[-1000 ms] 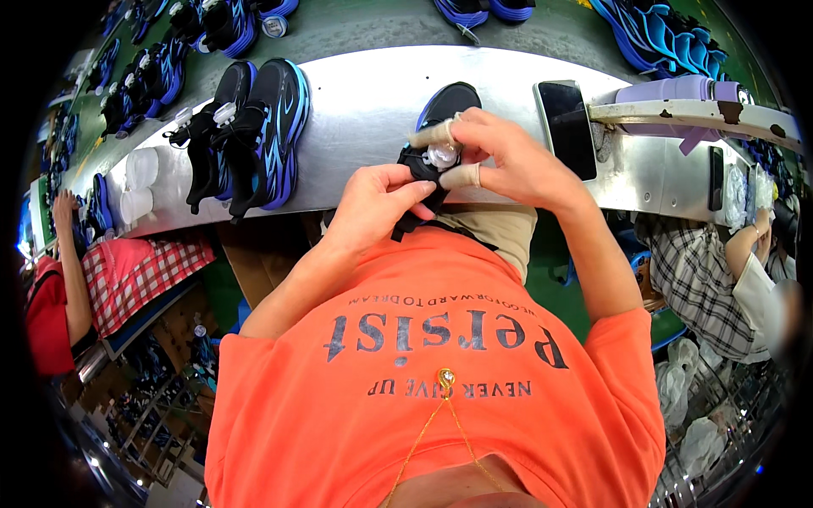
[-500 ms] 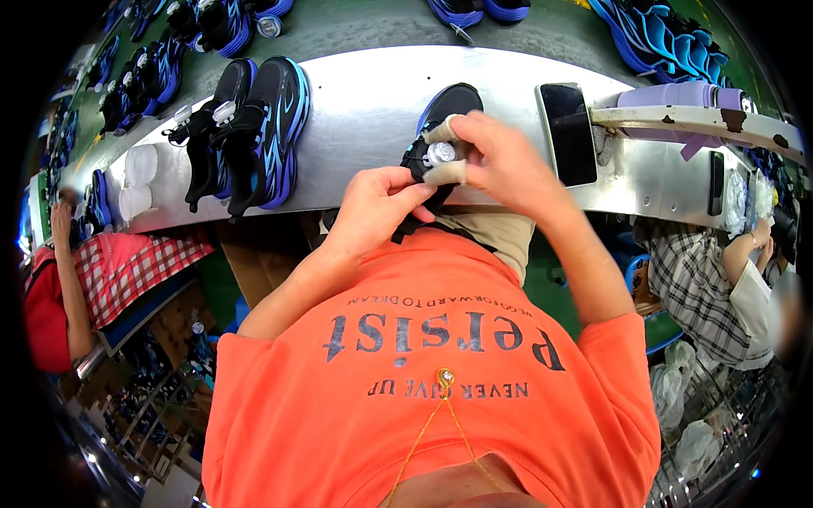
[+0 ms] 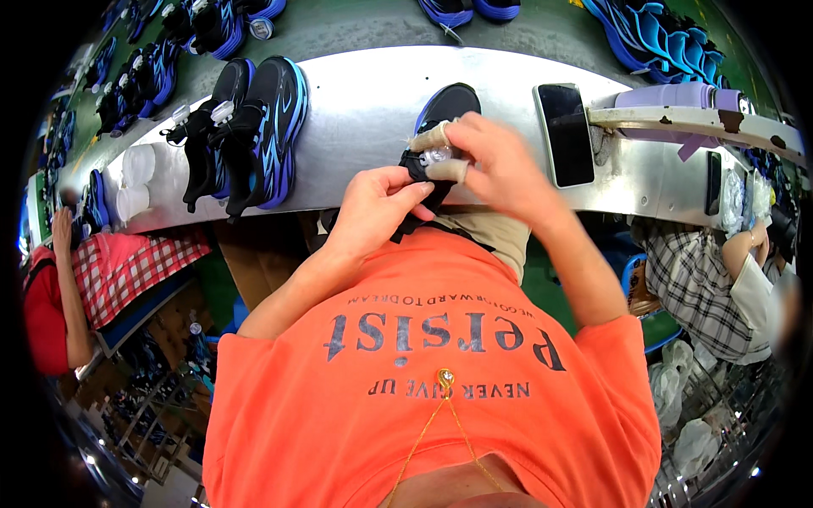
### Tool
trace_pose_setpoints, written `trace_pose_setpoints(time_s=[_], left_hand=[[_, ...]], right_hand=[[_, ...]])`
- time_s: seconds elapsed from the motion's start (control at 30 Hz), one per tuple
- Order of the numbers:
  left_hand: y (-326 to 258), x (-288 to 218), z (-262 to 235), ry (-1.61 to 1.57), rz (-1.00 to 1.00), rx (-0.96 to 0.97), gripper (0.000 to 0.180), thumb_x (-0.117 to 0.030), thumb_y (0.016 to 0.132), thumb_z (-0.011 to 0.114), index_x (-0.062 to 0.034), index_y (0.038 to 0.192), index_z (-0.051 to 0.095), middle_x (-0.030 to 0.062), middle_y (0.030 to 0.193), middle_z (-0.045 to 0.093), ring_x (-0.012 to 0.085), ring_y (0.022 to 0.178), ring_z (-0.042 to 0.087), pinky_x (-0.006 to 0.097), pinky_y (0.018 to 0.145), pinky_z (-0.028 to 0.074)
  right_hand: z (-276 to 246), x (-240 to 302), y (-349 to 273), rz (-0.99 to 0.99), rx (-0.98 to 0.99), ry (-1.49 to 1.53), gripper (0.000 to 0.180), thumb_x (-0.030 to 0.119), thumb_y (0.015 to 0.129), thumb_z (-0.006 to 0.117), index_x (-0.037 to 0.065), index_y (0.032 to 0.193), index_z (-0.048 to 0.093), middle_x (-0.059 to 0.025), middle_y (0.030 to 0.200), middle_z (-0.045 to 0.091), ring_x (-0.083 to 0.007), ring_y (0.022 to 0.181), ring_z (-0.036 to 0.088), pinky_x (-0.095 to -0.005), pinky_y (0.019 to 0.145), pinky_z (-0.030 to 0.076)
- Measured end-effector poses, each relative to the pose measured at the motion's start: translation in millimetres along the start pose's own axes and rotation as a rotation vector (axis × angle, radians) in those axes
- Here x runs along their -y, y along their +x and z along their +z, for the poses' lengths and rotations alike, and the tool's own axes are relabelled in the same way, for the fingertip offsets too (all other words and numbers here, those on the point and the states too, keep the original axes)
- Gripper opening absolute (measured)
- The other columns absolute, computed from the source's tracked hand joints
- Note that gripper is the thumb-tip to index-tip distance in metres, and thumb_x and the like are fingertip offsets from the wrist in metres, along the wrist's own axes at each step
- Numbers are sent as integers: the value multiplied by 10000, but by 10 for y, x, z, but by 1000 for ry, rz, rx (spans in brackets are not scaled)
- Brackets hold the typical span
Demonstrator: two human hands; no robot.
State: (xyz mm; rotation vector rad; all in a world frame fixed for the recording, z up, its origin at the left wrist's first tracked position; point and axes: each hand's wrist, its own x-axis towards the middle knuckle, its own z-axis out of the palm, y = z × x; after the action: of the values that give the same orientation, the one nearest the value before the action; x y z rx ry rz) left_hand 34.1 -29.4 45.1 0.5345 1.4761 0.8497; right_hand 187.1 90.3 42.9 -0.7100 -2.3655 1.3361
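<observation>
A black sneaker [image 3: 453, 103] with a blue-purple sole lies toe-away on the metal bench edge in front of me. On its upper sits a round, clear-white dial [image 3: 434, 156]. My right hand [image 3: 500, 165], with beige finger covers on thumb and index finger, is closed around that dial from the right. At the sneaker's left side, my left hand [image 3: 377, 203] pinches black material near the opening; the exact part between its fingertips is hidden. To the left stands a pair of matching sneakers [image 3: 275, 127], each with a pale dial on thin lace.
A dark-screened phone [image 3: 566, 135] lies right of the sneaker, beside a chipped white bar [image 3: 677, 118] and a purple bottle [image 3: 669, 95]. Clear plastic cups [image 3: 135, 182] stand at left. More sneakers [image 3: 152, 80] line the green surface beyond. People sit at both sides.
My right hand's covered fingers have shifted slightly left and turned, now hiding more of the dial. The left hand has stayed put, and so has the sneaker.
</observation>
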Motion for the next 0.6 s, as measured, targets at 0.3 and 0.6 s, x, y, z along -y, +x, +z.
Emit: trace_pose_setpoints(time_s=[0.3, 0.6], left_hand=[[-36, -231, -105, 30, -198, 132, 217, -115, 942, 556, 42, 1053, 658, 98, 990, 680, 115, 738, 623, 235, 702, 472], [-26, -68, -41, -50, -116, 117, 262, -143, 971, 521, 62, 1100, 620, 98, 1070, 660, 145, 809, 653, 258, 679, 499]], right_hand=[[-64, -84, 62, -69, 61, 34, 303, 159, 779, 727, 78, 1064, 663, -90, 812, 578, -196, 708, 547, -313, 634, 448], [207, -32, -67, 361, -122, 298, 291, 155, 802, 712, 32, 1059, 652, -44, 763, 624, -133, 644, 552, -284, 594, 459]])
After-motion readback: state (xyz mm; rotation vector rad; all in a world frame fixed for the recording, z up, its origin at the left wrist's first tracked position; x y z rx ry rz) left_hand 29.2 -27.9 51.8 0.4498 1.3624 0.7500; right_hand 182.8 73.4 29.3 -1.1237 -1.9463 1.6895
